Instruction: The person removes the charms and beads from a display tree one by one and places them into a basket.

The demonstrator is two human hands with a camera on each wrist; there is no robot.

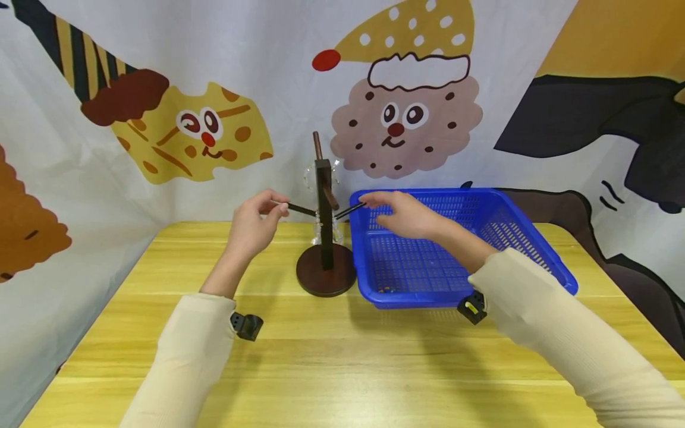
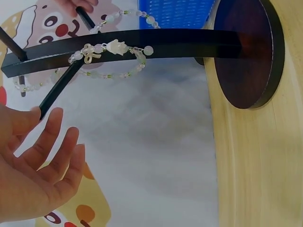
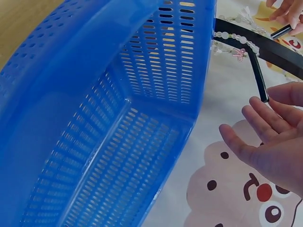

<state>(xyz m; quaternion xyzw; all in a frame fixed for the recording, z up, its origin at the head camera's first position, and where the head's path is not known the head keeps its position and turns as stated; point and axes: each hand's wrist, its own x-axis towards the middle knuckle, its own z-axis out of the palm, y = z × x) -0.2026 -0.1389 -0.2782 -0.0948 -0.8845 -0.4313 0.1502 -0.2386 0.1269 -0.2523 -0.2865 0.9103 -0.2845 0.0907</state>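
Observation:
A dark brown wooden jewellery stand [image 1: 324, 196] rises from a round base [image 1: 307, 274] on the table. Sloping pegs stick out on its two sides. My left hand [image 1: 253, 224] pinches the end of the left peg [image 2: 60, 88] between thumb and index finger, its other fingers loosely spread. On the other side, my right hand [image 1: 407, 215] has thumb and index finger at the tip of the right peg [image 3: 258, 75]. Beaded bracelets hang on the pegs: one [image 2: 115, 47] with a white flower bead on the left, another [image 3: 232, 36] with a pink charm on the right.
Just right of the stand sits a blue plastic basket [image 1: 423, 299], beneath my right forearm. A small yellowish item [image 1: 386, 290] lies in its near left corner. Behind the wooden table [image 1: 342, 368] hangs a white cloth [image 1: 289, 53] with cartoon prints.

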